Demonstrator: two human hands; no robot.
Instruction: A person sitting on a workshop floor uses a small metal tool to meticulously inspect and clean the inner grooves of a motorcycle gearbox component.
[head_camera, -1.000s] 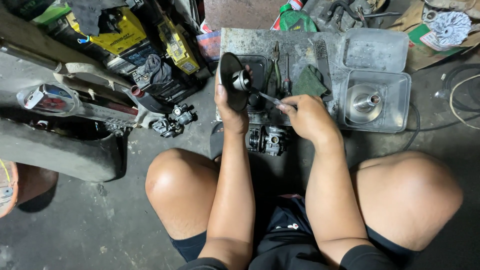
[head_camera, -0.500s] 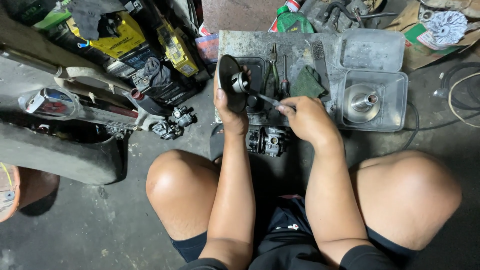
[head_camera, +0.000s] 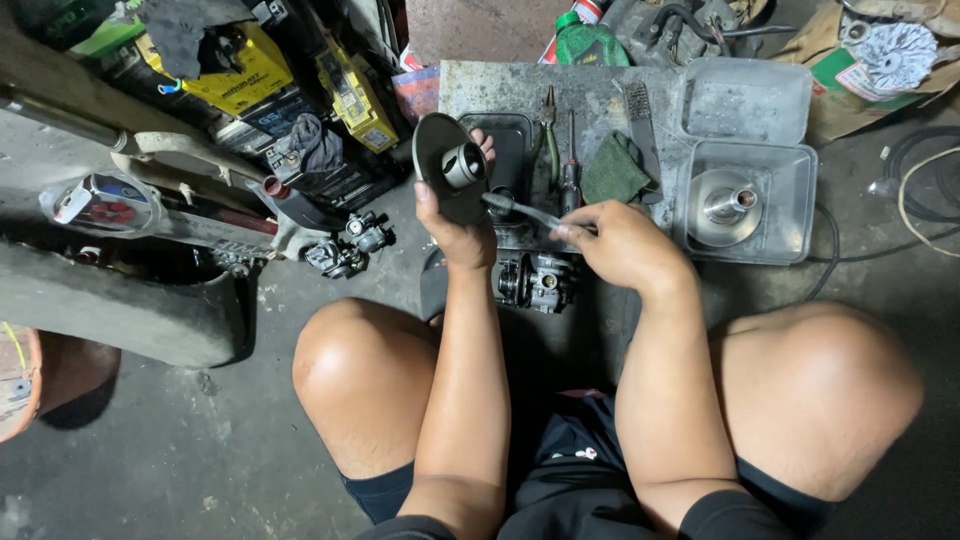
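My left hand (head_camera: 455, 225) holds a dark round metal disc (head_camera: 440, 170) with a short hub (head_camera: 463, 164) upright in front of me, fingers wrapped around its rim, fingertips showing at the far edge. My right hand (head_camera: 615, 240) is closed on the handle of a small brush (head_camera: 520, 208), whose head touches the disc just below the hub.

By my judgement the scrubbing is under way, not finished: the brush is on the face near the hub, and I cannot tell how clean the disc is. A second, lighter cone-shaped part (head_camera: 725, 205) sits in a clear plastic tray (head_camera: 795, 215) to the right, apart from my hands. On the low grey desk (head_camera: 600, 100) beyond lie pliers (head_camera: 548, 125), a screwdriver (head_camera: 571, 165), a green rag (head_camera: 612, 170) and a black tray (head_camera: 510, 150). A carburettor-like part (head_camera: 535, 280) rests on the floor between my knees.

Against the earlier pictures, the disc stays in the same hand at much the same place, though its hub now faces me more openly, and the brush has kept working near the hub.
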